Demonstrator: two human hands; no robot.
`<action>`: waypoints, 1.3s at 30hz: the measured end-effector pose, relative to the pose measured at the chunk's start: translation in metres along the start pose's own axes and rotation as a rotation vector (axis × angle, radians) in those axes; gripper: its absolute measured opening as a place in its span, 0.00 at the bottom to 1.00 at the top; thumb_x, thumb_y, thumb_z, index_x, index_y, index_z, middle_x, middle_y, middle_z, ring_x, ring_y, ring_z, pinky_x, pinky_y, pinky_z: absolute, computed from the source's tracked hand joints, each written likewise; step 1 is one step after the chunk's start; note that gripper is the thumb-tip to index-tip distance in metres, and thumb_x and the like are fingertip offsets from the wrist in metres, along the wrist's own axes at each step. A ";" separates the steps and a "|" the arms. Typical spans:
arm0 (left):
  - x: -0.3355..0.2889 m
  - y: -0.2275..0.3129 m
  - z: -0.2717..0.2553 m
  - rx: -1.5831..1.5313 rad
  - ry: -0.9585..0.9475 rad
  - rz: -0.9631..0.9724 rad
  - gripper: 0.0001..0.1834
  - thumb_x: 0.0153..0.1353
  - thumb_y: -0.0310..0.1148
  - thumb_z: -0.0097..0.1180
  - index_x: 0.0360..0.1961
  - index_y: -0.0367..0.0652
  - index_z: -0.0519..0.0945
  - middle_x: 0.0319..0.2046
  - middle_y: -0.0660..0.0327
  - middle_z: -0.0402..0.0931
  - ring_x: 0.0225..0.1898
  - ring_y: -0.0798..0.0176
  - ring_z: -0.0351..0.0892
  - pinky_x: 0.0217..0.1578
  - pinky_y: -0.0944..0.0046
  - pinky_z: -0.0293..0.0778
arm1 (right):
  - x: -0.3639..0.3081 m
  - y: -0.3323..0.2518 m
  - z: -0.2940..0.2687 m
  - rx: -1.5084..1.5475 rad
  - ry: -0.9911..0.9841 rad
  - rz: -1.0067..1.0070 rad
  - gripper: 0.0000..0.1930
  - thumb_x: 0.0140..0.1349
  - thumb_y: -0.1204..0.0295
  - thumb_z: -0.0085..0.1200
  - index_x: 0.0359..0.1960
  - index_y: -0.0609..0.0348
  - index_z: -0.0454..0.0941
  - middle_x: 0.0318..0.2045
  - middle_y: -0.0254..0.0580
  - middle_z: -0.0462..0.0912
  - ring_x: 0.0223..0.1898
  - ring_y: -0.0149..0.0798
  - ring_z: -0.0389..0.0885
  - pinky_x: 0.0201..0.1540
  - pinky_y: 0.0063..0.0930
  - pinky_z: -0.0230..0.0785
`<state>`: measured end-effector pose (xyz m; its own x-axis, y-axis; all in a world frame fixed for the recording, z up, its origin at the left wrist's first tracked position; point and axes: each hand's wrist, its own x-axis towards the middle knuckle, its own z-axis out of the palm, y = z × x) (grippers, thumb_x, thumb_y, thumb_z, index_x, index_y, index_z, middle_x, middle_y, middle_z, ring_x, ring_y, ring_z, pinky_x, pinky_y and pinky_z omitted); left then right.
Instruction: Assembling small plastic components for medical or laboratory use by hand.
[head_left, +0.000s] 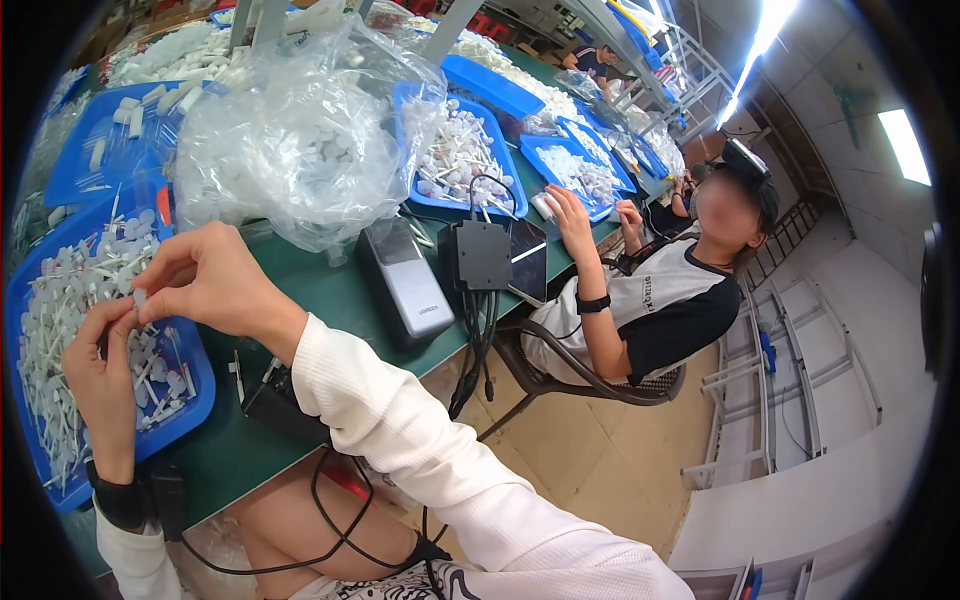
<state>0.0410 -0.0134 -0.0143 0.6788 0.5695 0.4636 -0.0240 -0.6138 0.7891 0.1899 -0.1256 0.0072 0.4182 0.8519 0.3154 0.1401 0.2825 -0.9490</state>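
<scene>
Both hands meet over a blue tray (203,392) at the left, heaped with small white sticks and round-ended plastic pieces (62,340). My right hand (222,283) pinches thumb against fingers at a small whitish round-ended piece (139,298). From below, my left hand (108,365) is closed with its fingertips at that same piece. Fingers partly cover the piece, so its full shape is hidden. Each wrist is near the tray's side, the left one wearing a black band (118,502).
A large clear plastic bag (290,150) sits behind my hands, beside a grey power bank (405,285) and a black cable box (480,255). More blue trays (515,190) hold white parts. A co-worker (640,290) sits to the right. Black cables (335,545) cross my lap.
</scene>
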 end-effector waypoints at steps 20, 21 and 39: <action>0.003 -0.003 0.008 0.106 0.074 -0.060 0.09 0.62 0.29 0.51 0.40 0.36 0.77 0.30 0.61 0.79 0.32 0.73 0.76 0.31 0.74 0.67 | -0.027 -0.052 -0.005 -0.404 0.368 -0.484 0.19 0.51 0.72 0.63 0.43 0.67 0.73 0.32 0.41 0.80 0.34 0.33 0.80 0.41 0.24 0.71; 0.004 -0.005 0.003 0.115 0.080 -0.059 0.09 0.62 0.29 0.51 0.40 0.36 0.77 0.30 0.61 0.79 0.32 0.73 0.76 0.31 0.74 0.67 | -0.039 -0.071 -0.010 -0.362 0.378 -0.487 0.17 0.53 0.72 0.61 0.42 0.66 0.73 0.31 0.40 0.79 0.33 0.33 0.79 0.40 0.24 0.71; -0.055 0.144 -0.051 -0.037 0.037 0.576 0.24 0.66 0.40 0.45 0.60 0.42 0.60 0.41 0.58 0.72 0.45 0.67 0.71 0.49 0.63 0.64 | -0.276 -0.219 0.009 -0.198 0.566 -0.837 0.22 0.68 0.52 0.36 0.21 0.53 0.61 0.11 0.32 0.64 0.11 0.34 0.64 0.17 0.39 0.72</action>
<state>-0.0375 -0.1049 0.0944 0.5229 0.1686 0.8356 -0.4079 -0.8112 0.4190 0.0356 -0.4186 0.1281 0.4725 0.0685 0.8786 0.7053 0.5684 -0.4236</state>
